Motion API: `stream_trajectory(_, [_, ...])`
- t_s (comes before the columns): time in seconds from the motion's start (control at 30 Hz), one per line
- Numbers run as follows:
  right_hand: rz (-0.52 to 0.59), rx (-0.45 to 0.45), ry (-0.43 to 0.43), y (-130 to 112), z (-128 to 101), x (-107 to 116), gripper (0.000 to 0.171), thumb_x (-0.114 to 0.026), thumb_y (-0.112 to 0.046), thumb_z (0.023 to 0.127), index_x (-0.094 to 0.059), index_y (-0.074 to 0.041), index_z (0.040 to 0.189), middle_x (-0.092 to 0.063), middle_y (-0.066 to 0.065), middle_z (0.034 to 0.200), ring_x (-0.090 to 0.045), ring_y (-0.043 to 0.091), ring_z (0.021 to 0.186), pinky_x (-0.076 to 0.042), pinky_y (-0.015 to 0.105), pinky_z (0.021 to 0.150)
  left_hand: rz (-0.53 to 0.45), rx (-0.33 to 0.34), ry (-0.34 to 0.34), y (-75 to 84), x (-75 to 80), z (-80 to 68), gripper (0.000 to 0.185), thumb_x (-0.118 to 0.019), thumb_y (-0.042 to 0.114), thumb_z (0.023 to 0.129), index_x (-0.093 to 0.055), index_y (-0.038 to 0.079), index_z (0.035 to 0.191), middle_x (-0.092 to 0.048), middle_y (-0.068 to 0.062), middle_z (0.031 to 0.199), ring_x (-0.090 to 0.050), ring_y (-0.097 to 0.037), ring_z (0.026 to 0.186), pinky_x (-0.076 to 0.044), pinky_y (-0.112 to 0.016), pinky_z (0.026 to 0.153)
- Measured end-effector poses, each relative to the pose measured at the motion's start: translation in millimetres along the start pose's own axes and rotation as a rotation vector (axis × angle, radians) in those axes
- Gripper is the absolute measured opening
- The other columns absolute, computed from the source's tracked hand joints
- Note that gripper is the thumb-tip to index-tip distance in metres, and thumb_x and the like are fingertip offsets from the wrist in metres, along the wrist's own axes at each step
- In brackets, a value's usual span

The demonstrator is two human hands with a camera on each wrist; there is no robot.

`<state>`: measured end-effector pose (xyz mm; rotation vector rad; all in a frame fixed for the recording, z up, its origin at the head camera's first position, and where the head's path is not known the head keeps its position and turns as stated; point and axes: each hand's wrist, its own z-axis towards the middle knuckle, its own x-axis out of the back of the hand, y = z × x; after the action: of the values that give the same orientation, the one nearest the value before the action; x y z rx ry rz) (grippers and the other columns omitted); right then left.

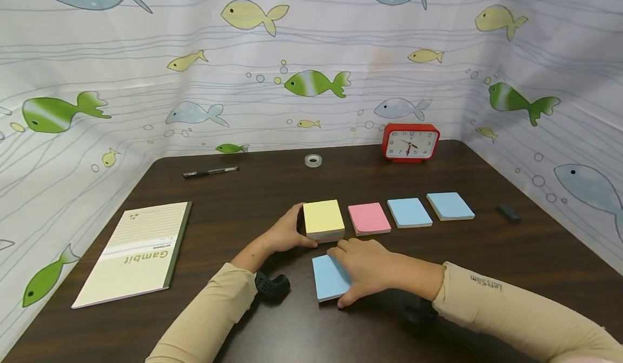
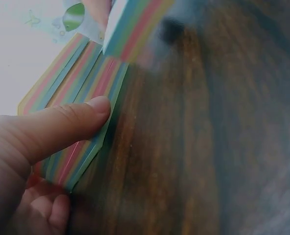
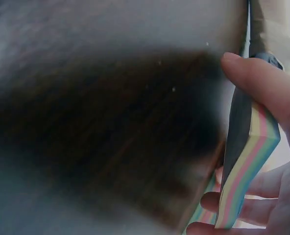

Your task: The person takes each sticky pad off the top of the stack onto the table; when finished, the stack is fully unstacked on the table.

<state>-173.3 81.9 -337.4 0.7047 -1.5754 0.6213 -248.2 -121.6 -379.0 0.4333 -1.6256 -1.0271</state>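
Note:
A yellow-topped stack of sticky note pads (image 1: 323, 217) stands on the dark table. My left hand (image 1: 284, 233) grips this stack from its left side. In the left wrist view the thumb (image 2: 81, 120) lies along its striped edges (image 2: 101, 81), with other fingers curled at the opposite side. Just in front of the stack, my right hand (image 1: 367, 265) holds a blue-topped sticky note pad (image 1: 328, 279) between thumb and fingers. Seen from the right wrist, that pad's striped edge (image 3: 248, 161) and dark underside show, raised off the table.
Right of the stack lie a pink pad (image 1: 369, 218), a blue pad (image 1: 410, 212) and another blue pad (image 1: 450, 205). Farther out are a small dark object (image 1: 509, 213), a red clock (image 1: 411, 143), a tape roll (image 1: 313, 160), a pen (image 1: 211, 172) and a notebook (image 1: 131, 260).

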Motion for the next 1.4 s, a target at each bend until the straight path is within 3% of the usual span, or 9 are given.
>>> stream_trajectory(0.43, [-0.186,0.020,-0.057,-6.6,13.3,6.5,0.099,-0.048,-0.078,0.058,-0.043,-0.009,0.128,-0.051,0.004,0.111,-0.047,0.019,0.096,-0.046,0.031,0.067,-0.006,0.011,0.011,-1.7,-0.6,0.7,0.101,-0.080,0.024,0.061,-0.017,0.002,0.136,-0.033,-0.013,0.128,-0.035,-0.028,0.115,-0.030,-0.044,0.091])
stream_trajectory(0.67, [-0.067,-0.047,-0.025,-1.5,16.1,29.0,0.083,-0.055,-0.070,0.064,-0.049,-0.013,0.124,-0.052,0.001,0.111,-0.048,0.018,0.098,-0.046,0.035,0.065,-0.022,-0.003,0.008,0.1,0.5,1.1,0.101,-0.081,0.022,0.061,-0.017,0.001,0.135,-0.032,-0.014,0.130,-0.033,-0.028,0.117,-0.030,-0.044,0.092])
stream_trajectory(0.87, [-0.030,-0.061,0.099,12.9,24.0,35.1,0.062,-0.060,-0.057,0.071,-0.056,-0.015,0.117,-0.053,0.000,0.100,-0.049,0.013,0.086,-0.044,0.026,0.059,0.008,-0.006,0.005,0.5,-1.6,0.3,0.098,-0.080,0.024,0.061,-0.019,0.003,0.135,-0.034,-0.013,0.128,-0.035,-0.027,0.115,-0.030,-0.043,0.092])
stream_trajectory(1.03, [-0.006,-0.073,0.181,29.9,35.7,36.1,0.059,-0.066,-0.049,0.070,-0.056,-0.014,0.117,-0.052,0.002,0.100,-0.047,0.015,0.085,-0.042,0.027,0.056,0.008,-0.004,0.012,-0.7,-0.7,-0.1,0.098,-0.081,0.022,0.061,-0.019,0.002,0.135,-0.034,-0.013,0.128,-0.036,-0.026,0.114,-0.030,-0.042,0.092])
stream_trajectory(1.4, [0.110,-0.102,0.072,54.2,67.3,37.4,0.080,-0.072,-0.049,0.064,-0.043,-0.012,0.128,-0.044,0.005,0.117,-0.041,0.020,0.098,-0.044,0.036,0.070,0.006,0.000,0.012,1.4,0.5,-1.8,0.099,-0.080,0.023,0.062,-0.018,0.001,0.135,-0.033,-0.014,0.129,-0.035,-0.029,0.115,-0.031,-0.044,0.091])
